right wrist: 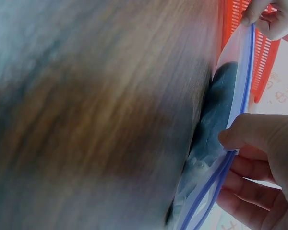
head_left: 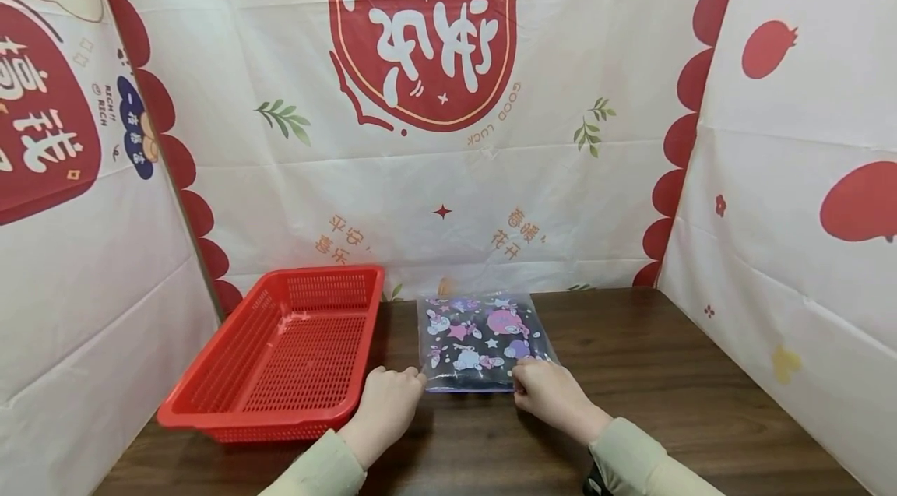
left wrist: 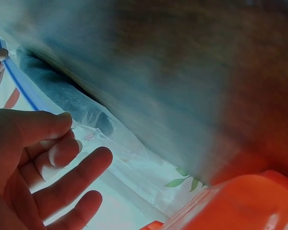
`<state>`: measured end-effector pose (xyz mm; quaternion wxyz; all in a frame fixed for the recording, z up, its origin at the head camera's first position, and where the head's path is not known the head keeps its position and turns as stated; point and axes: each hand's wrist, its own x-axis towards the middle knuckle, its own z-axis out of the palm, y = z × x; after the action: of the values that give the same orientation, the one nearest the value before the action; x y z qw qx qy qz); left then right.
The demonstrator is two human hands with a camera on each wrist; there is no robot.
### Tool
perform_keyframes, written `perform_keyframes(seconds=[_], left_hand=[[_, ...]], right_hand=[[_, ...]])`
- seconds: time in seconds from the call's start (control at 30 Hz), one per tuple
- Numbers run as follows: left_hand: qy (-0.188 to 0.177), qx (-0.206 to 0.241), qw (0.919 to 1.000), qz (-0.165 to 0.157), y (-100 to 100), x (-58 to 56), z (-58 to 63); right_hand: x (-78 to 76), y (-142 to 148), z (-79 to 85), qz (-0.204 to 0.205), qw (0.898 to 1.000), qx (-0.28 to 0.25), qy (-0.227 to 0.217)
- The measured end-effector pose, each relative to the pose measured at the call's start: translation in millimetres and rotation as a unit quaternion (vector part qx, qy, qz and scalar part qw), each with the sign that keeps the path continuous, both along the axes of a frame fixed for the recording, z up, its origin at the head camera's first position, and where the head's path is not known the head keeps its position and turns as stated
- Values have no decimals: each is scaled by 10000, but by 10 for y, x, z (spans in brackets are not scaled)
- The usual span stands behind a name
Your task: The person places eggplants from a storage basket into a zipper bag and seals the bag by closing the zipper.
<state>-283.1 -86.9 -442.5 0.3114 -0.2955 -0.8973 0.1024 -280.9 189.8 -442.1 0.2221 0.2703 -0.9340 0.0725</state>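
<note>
A clear zip bag [head_left: 490, 336] printed with cartoon figures and stars lies on the table, dark folded contents [right wrist: 221, 100] inside. Its blue zip strip [right wrist: 248, 72] runs along the edge nearest me. My left hand [head_left: 392, 395] pinches the left end of that edge between thumb and index finger, the other fingers loosely bent in the left wrist view. Farther along the strip, my right hand [head_left: 550, 391] pinches the zip at a small pale slider [right wrist: 233, 151]. Beyond this hand, in the right wrist view, the two blue lips stand parted; between the hands they run together.
A red plastic basket [head_left: 210, 402] with slotted walls and bottom stands left of the bag, close to my left forearm. The dark wooden table [head_left: 610, 340] is enclosed by printed white cloth [head_left: 448, 177] at the back and both sides.
</note>
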Motion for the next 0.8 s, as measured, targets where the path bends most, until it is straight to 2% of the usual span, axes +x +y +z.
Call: perform_keyframes(seconds=[0.23, 0.43, 0.57, 0.8], left_hand=[[154, 60, 9999, -19, -14, -50, 1], [-98, -21, 9999, -37, -7, -68, 5], [-36, 20, 10000, -35, 4, -86, 0], [-293, 4, 9996, 20, 13, -82, 10]], right_hand=[[-21, -10, 2, -22, 10000, -35, 54], [-7, -3, 22, -21, 9997, -56, -224], [-15, -3, 24, -64, 9999, -55, -137], [-34, 1, 16, 2, 9998, -102, -187]])
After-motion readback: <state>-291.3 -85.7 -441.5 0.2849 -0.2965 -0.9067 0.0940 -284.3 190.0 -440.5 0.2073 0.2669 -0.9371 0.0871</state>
